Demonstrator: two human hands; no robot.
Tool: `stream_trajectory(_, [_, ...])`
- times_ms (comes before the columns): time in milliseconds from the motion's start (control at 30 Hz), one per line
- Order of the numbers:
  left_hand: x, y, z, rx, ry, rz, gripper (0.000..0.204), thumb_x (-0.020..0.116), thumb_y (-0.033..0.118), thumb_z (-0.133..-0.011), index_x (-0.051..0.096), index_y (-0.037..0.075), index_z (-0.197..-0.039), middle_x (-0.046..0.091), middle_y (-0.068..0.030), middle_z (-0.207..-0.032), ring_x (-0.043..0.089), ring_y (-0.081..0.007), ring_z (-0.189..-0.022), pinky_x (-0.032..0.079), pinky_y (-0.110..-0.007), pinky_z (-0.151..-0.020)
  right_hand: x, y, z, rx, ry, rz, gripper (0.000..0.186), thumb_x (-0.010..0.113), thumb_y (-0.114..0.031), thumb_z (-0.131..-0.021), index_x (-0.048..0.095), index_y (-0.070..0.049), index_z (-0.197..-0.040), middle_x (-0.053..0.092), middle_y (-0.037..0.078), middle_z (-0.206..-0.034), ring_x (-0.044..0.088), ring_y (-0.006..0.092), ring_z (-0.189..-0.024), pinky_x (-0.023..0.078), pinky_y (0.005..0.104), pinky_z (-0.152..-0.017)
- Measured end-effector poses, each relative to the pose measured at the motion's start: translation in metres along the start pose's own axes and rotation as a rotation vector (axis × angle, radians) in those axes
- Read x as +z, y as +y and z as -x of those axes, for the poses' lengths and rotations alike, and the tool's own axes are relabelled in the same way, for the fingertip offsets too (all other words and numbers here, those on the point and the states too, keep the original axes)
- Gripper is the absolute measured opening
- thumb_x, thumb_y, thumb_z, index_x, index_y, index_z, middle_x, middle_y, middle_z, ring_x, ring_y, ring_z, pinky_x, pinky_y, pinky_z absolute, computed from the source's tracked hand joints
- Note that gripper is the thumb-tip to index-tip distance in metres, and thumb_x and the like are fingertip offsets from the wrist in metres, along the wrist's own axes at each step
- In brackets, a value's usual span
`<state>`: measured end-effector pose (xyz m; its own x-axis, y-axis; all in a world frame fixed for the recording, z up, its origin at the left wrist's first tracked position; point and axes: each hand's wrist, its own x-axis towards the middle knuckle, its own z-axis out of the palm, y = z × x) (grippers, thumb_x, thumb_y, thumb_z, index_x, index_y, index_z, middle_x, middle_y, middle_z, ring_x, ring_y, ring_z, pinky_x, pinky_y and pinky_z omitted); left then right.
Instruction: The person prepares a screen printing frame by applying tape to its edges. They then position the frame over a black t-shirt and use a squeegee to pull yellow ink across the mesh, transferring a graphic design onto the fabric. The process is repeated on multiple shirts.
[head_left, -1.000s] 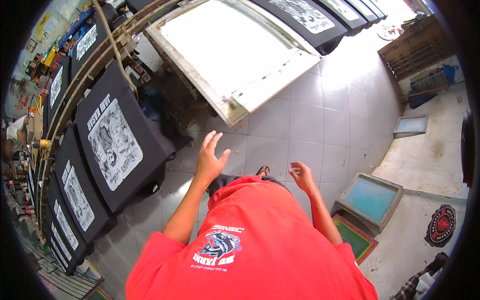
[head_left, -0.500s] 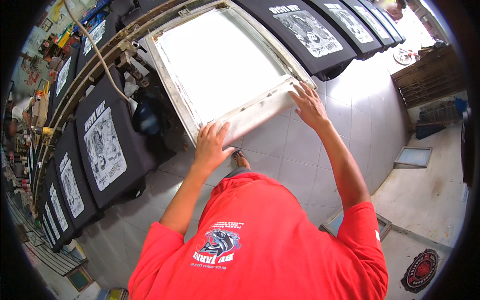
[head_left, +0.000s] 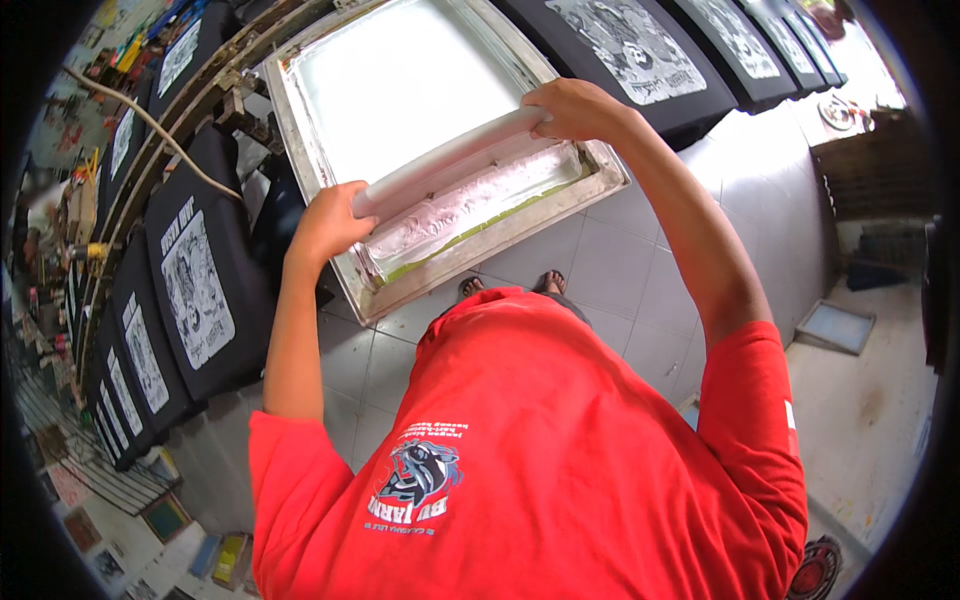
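A screen-printing frame [head_left: 497, 243] with pale, worn edges lies in front of me, its mesh [head_left: 410, 80] bright white. Across it runs a long white squeegee [head_left: 450, 158], tilted, gripped at both ends. My left hand [head_left: 330, 222] is closed round the left end, thumb toward me. At the other end, my right hand [head_left: 580, 108] wraps the bar, knuckles up. Between squeegee and near frame edge sits a thick band of pale pinkish-white ink [head_left: 470, 200], with a green strip [head_left: 450, 245] beside it. The frame hides whatever lies beneath it.
Black shirts [head_left: 195, 285] with white prints lie on boards left of the frame, and more printed shirts [head_left: 640, 50] are at the right. A curved rail [head_left: 228, 60] and a hanging cord [head_left: 150, 120] pass at left. A small framed screen [head_left: 835, 327] rests at the right.
Both hands have moved from the frame's near edge farther over it, carrying the squeegee. The near strip of ink and the frame's near bar now show. My fingers have closed round the squeegee.
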<state>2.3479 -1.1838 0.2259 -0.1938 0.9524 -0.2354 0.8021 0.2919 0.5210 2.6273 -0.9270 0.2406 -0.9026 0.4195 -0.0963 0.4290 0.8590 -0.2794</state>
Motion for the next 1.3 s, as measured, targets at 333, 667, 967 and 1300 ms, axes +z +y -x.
stream_trajectory(333, [0.042, 0.038, 0.041, -0.168, 0.237, -0.186, 0.029, 0.071, 0.010, -0.069, 0.068, 0.006, -0.097, 0.070, -0.0133, -0.089, 0.066, -0.0333, -0.084, 0.053, -0.041, -0.075, 0.040, 0.019, 0.032, -0.263, 0.160, 0.100, 0.019, 0.068, -0.020, -0.074, 0.066, -0.010, -0.090, 0.065, 0.009, -0.081, 0.065, 0.0291, -0.080, 0.053, 0.0415, -0.070])
stream_trajectory(667, [0.072, 0.037, 0.055, -0.174, 0.397, -0.243, 0.031, 0.071, 0.006, -0.067, 0.071, 0.009, -0.099, 0.070, -0.0116, -0.097, 0.066, -0.0324, -0.089, 0.053, -0.041, -0.077, 0.051, 0.016, 0.048, -0.232, 0.192, 0.003, 0.028, 0.071, -0.008, -0.066, 0.068, -0.010, -0.094, 0.066, 0.007, -0.087, 0.065, 0.0270, -0.085, 0.053, 0.0390, -0.074])
stream_trajectory(967, [0.046, 0.032, 0.033, -0.209, 0.305, -0.240, 0.024, 0.070, 0.008, -0.069, 0.068, 0.009, -0.093, 0.069, -0.0135, -0.086, 0.066, -0.0343, -0.080, 0.053, -0.044, -0.070, 0.026, 0.016, 0.002, -0.135, 0.073, 0.028, 0.020, 0.067, -0.013, -0.068, 0.069, -0.009, -0.087, 0.067, 0.010, -0.086, 0.065, 0.0309, -0.084, 0.052, 0.0424, -0.074])
stream_trajectory(1300, [0.066, 0.023, 0.039, -0.092, 0.572, -0.282, 0.034, 0.068, 0.000, -0.067, 0.068, 0.010, -0.100, 0.070, -0.0073, -0.098, 0.065, -0.0270, -0.096, 0.054, -0.040, -0.078, 0.039, 0.019, 0.014, -0.260, 0.366, 0.008, 0.029, 0.069, -0.005, -0.063, 0.068, -0.006, -0.092, 0.069, 0.007, -0.094, 0.065, 0.0271, -0.089, 0.054, 0.0392, -0.077])
